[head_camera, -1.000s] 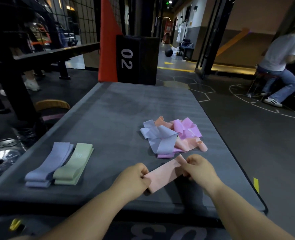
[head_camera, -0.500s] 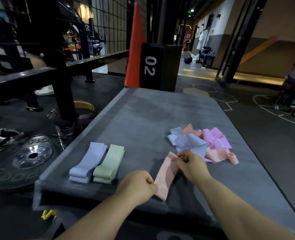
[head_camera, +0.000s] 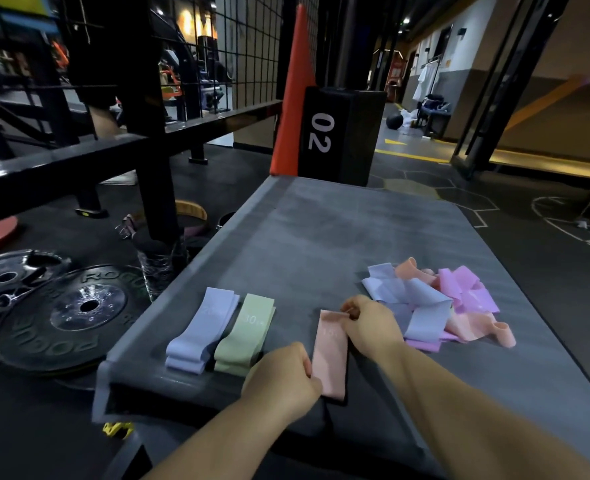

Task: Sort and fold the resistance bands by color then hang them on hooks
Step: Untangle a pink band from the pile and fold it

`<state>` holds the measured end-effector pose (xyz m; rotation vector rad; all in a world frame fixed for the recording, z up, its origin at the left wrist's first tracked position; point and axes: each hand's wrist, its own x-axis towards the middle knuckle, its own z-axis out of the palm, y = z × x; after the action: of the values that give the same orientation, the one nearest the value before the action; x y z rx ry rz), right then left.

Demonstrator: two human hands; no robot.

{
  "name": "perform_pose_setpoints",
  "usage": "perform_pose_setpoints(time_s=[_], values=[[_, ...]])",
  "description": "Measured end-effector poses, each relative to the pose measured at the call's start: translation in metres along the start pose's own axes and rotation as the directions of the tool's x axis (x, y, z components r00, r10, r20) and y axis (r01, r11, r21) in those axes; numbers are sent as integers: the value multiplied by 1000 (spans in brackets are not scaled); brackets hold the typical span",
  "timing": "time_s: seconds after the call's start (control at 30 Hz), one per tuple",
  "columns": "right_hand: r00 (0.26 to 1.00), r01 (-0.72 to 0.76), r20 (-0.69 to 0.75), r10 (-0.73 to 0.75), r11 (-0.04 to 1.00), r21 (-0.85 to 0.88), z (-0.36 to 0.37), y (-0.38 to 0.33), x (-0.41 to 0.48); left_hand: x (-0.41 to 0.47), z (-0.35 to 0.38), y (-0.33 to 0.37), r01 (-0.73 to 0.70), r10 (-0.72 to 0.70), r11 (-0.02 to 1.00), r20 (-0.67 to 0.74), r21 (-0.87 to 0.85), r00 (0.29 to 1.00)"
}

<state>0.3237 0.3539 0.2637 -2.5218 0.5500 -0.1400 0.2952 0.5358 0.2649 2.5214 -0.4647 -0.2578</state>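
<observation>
Grey tabletop [head_camera: 321,237] across the middle of the frame, dark gym floor around it. Upper centre, past the far edge: black box [head_camera: 342,133] marked 02, orange wedge [head_camera: 291,91] just beside it. Lower left, on the floor: black weight plate [head_camera: 68,317].

Right of centre on the tabletop: loose pile of bands [head_camera: 425,306], lilac, peach and pink tangled together, unsorted. Left of centre, near the front edge: two folded bands side by side and touching, lilac band [head_camera: 200,327] on the left, green band [head_camera: 246,332] on the right.

Between those two and the pile, at lower centre: peach band [head_camera: 331,351], flat and lengthwise on the tabletop, a little apart from the green one. At its far end, right hand [head_camera: 369,323], fingers curled, pinching the upper corner. At its near end, left hand [head_camera: 283,375], closed almost to a fist, gripping the left edge. Cannot tell whether already doubled over.

Judged from this: folding step in hand, a third colour being squared up next to the two finished ones. Most of the sorting left to do. Nothing hung yet; no hooks in view.

Next move, probably: match the fold to its neighbours, edges aligned, then release with both hands and reach right into the pile. Calls for a light pinch and even tension. Stretchy material, apt to spring open or slide if let go crooked.
</observation>
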Motion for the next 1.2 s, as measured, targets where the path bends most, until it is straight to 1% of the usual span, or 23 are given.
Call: perform_pose_setpoints(time_s=[0.3,0.4,0.63,0.93,1.1,1.2], values=[[1000,8,-25,-8,1000,-14,12,1,5,-2,-1,-3,-25,27,996,-12,91,1000],[999,31,-23,-32,999,-33,15,4,5,-2,1,-3,-31,32,991,-12,130,999],[995,83,-47,-84,996,-23,17,7,0,-4,5,-2,-55,59,988,-27,145,998],[993,115,-32,-116,993,-35,14,8,-3,-6,7,-1,-78,87,980,-44,183,995],[983,176,-25,-180,978,-108,14,8,-6,-6,4,3,-115,137,964,-79,239,987],[973,227,-22,-231,967,-112,14,10,-8,-5,1,7,-149,177,965,-122,214,977]])
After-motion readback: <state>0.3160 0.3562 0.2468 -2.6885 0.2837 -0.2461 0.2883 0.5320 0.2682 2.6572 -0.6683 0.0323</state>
